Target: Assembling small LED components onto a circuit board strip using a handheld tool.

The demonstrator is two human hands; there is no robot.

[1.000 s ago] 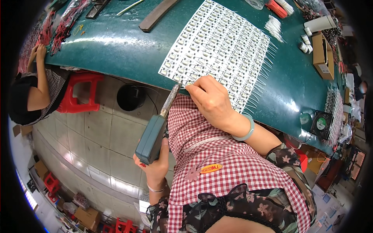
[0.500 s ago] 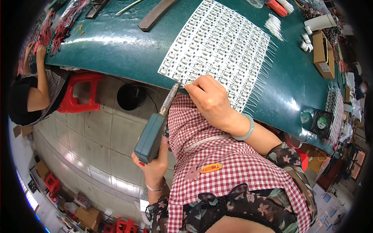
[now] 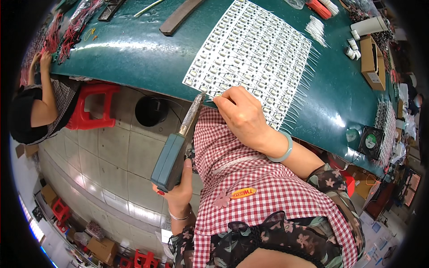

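Note:
My left hand (image 3: pixel 179 190) is wrapped round the handle of a dark green soldering gun (image 3: pixel 169 158). Its metal tip points up to the near edge of a white circuit board panel (image 3: pixel 250 56), close to the near left corner. Rows of small components and thin white wires cover the panel, and wire ends stick out past its right side. Over the near edge, my right hand (image 3: pixel 243 114) pinches thumb and forefinger together just right of the tip. What lies between those fingertips is too small to make out; it may be a wire end.
The green table (image 3: pixel 129 58) carries a dark bar (image 3: pixel 181 17), a bundle of white wires (image 3: pixel 316 31) and a cardboard box (image 3: pixel 372 62). A small fan (image 3: pixel 371 140) stands at the right. Far left, a co-worker's hands (image 3: pixel 42 60) handle red wires. A black bucket (image 3: pixel 151 110) is on the floor.
My left hand has drawn the soldering gun slightly down and left, and its tip has shifted a little left. My right hand has hardly moved.

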